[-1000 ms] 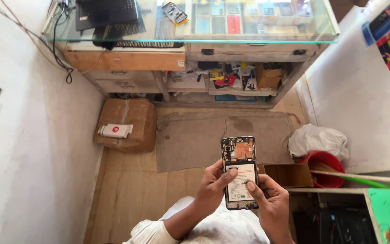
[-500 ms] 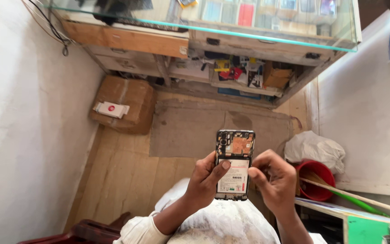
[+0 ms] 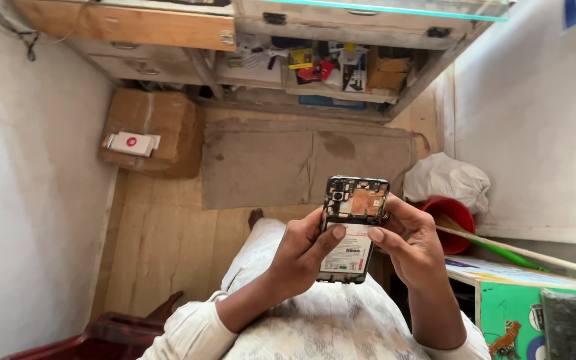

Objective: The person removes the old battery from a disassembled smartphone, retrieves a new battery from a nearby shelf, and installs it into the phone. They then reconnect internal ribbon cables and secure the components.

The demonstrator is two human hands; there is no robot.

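Both hands hold an opened smartphone (image 3: 353, 228) upright over the person's lap, its back cover off so that the circuit board, a small camera module and a copper-coloured shield show in the upper part and a white-labelled battery (image 3: 349, 250) fills the lower part. The left hand (image 3: 301, 257) is curled around the phone's left edge from behind, fingers closed on the frame, with the thumb laid across the battery label. The right hand (image 3: 411, 243) wraps the right edge in the same way, fingers folded behind the phone and the thumb pressing on the top of the battery, just below the circuit board. Neither hand is spread; both are narrowed into a firm grip on the phone, thumbs nearly meeting over the battery.

Beneath the hands lies the person's pale patterned clothing. On the wooden floor beyond, a brown mat (image 3: 301, 163) lies flat, and a taped cardboard box (image 3: 161, 127) sits to its left with a small white packet (image 3: 131, 143) on top. To the right of the phone a red bucket (image 3: 451, 220) stands beside a white plastic bag (image 3: 448, 180). At the far side, cluttered shelves (image 3: 328, 70) run under a glass-topped counter (image 3: 381, 7).
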